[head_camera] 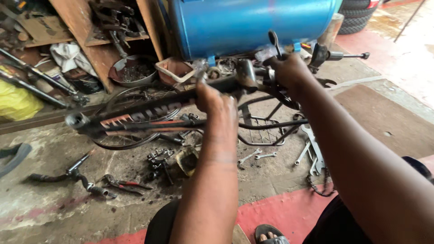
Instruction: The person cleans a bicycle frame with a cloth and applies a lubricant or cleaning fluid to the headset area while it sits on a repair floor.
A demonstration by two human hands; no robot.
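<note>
A black bicycle frame (135,113) with orange and white markings lies across the middle of the view, raised off the floor. My left hand (216,100) grips its main tube near the seat end. My right hand (289,68) is closed around a dark wrench (274,41) at the frame's bottom bracket area, beside the crank parts (282,92). The wrench's ring end sticks up above my fingers.
A blue metal tank (253,25) stands behind the frame. A bicycle wheel (131,117), pliers (122,183), a handlebar stem (72,174), several spanners (257,156), a chain (318,185) and a wire rack (264,131) lie on the concrete floor. Cluttered wooden shelves (90,40) stand at left. Tyres (357,16) sit top right.
</note>
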